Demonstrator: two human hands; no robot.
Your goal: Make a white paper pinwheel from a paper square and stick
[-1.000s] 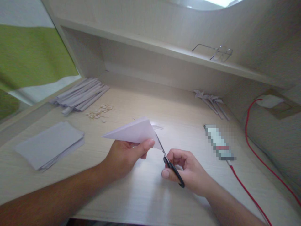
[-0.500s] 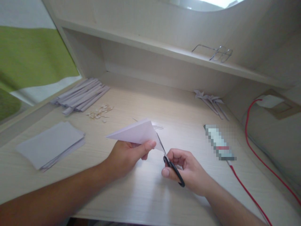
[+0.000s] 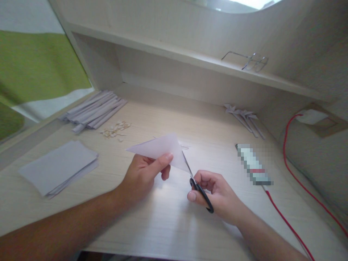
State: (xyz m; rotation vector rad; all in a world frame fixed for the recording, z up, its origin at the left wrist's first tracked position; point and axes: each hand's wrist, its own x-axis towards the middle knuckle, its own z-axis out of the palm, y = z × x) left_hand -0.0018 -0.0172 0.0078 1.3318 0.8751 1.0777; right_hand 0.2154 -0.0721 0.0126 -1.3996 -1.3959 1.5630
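Hands (image 3: 144,175) hold white paper (image 3: 156,146) and black-handled scissors (image 3: 201,191).

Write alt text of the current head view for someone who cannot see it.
A left hand holds white triangular paper, while the right hand holds black-handled metal scissors at its right edge, above a pale wooden desk. Stacked white paper sheets and white paper tubes lie left; a dark-edged, pixelated phone lies right.

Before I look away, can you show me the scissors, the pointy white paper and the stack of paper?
Scissors (image 3: 200,191): head view, on the black handle.
Pointy white paper (image 3: 159,145): head view, on its flat face.
Stack of paper (image 3: 59,165): head view, on the top sheet.
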